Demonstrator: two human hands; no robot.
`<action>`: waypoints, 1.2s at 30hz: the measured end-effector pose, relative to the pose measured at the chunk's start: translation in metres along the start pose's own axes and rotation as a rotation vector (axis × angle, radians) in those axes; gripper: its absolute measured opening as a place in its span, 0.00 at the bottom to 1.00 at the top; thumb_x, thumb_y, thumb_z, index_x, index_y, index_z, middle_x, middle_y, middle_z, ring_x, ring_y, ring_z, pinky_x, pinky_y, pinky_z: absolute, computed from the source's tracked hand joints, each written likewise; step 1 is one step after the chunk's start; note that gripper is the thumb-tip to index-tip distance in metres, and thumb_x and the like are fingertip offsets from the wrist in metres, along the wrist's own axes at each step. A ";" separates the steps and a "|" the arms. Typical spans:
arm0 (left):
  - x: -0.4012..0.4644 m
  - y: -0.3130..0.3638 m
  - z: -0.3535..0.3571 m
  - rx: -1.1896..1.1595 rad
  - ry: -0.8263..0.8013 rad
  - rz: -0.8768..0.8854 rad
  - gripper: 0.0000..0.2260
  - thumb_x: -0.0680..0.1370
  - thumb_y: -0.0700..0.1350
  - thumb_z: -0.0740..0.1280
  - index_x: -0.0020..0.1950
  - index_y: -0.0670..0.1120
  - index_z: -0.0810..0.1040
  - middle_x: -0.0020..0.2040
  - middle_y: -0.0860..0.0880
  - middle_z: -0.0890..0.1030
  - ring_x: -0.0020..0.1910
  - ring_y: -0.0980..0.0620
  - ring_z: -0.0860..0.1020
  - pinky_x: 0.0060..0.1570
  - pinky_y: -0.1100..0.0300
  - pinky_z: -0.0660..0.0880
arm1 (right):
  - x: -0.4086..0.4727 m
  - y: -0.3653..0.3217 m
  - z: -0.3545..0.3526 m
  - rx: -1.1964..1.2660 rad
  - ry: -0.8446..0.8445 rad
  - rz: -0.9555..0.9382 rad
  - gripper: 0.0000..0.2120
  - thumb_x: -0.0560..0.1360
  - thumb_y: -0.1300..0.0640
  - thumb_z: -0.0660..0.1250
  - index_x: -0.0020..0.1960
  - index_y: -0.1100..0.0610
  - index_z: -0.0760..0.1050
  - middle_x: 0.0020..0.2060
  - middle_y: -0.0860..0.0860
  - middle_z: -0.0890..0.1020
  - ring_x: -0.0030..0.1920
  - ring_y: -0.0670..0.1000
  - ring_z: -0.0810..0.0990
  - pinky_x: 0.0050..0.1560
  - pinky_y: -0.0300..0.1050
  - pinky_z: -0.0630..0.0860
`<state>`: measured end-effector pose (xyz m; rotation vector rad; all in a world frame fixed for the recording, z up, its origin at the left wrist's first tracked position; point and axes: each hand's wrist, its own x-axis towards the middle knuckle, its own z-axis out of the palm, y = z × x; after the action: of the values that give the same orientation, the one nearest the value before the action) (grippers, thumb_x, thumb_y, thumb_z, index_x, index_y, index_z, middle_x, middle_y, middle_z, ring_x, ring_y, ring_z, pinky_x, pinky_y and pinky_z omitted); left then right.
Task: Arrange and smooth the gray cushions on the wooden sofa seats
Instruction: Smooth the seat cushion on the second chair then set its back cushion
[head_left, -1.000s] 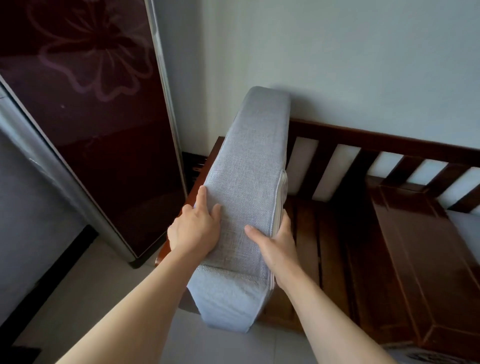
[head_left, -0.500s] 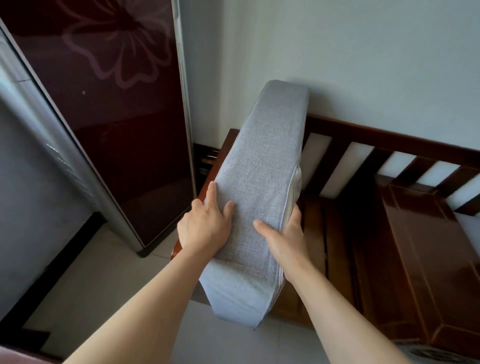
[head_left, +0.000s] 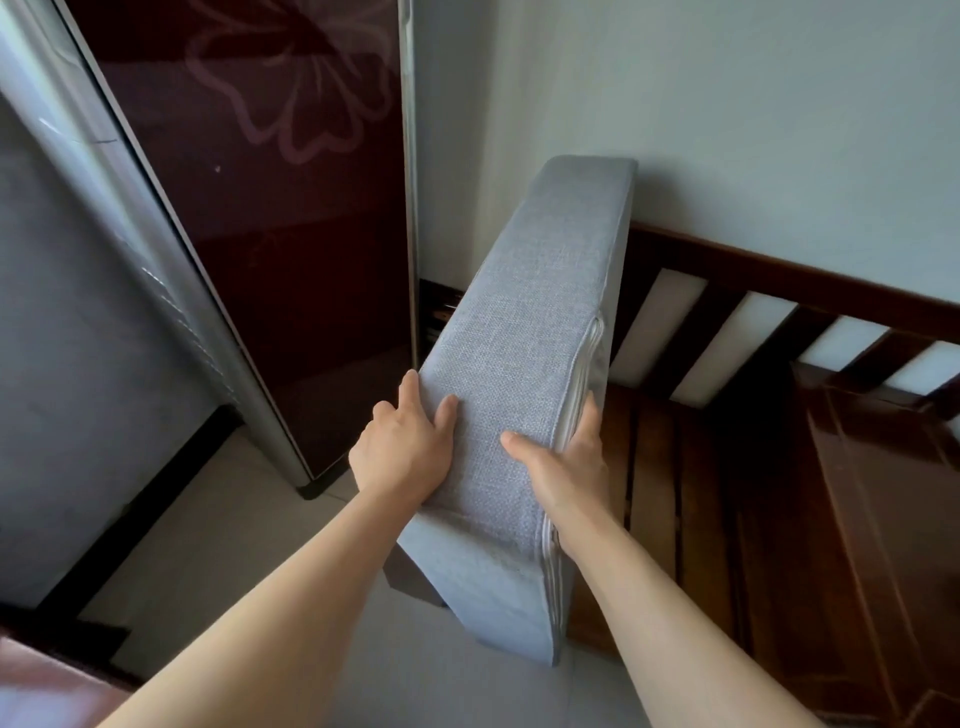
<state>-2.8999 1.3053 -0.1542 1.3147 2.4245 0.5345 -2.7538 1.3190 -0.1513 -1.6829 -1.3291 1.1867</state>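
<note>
So the gray cushion is being held up on edge at the left end of the wooden sofa, not laid down yet. It's clamped from both sides: the left hand is wrapped over its left edge, the right hand is curled round the zipper edge. Looks like the placing step. Next, it probably needs to be tipped right and lowered flat onto the bare slatted seat, then smoothed. No containers are seen here, honestly.
</note>
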 end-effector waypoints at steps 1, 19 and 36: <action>0.003 -0.003 0.000 -0.004 0.000 -0.014 0.29 0.79 0.65 0.49 0.77 0.53 0.54 0.60 0.42 0.73 0.55 0.41 0.75 0.46 0.52 0.64 | 0.002 -0.002 0.004 0.001 -0.006 -0.004 0.54 0.57 0.42 0.73 0.76 0.42 0.49 0.72 0.48 0.66 0.69 0.52 0.68 0.68 0.54 0.67; 0.033 -0.012 0.004 -0.076 0.011 -0.054 0.30 0.76 0.67 0.54 0.61 0.41 0.69 0.58 0.42 0.74 0.55 0.42 0.74 0.45 0.53 0.66 | -0.001 -0.003 0.030 -0.005 0.041 -0.052 0.52 0.57 0.43 0.71 0.76 0.41 0.49 0.73 0.47 0.64 0.71 0.50 0.66 0.69 0.55 0.67; 0.015 -0.051 0.007 -0.088 0.016 0.004 0.27 0.76 0.67 0.53 0.59 0.45 0.68 0.57 0.44 0.74 0.53 0.43 0.75 0.44 0.53 0.67 | -0.058 0.017 0.060 -0.136 0.152 -0.101 0.46 0.69 0.47 0.67 0.78 0.48 0.44 0.77 0.51 0.56 0.75 0.52 0.57 0.72 0.52 0.60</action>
<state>-2.9409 1.2936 -0.1860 1.2842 2.3824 0.6469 -2.8079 1.2572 -0.1735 -1.7419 -1.4081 0.9099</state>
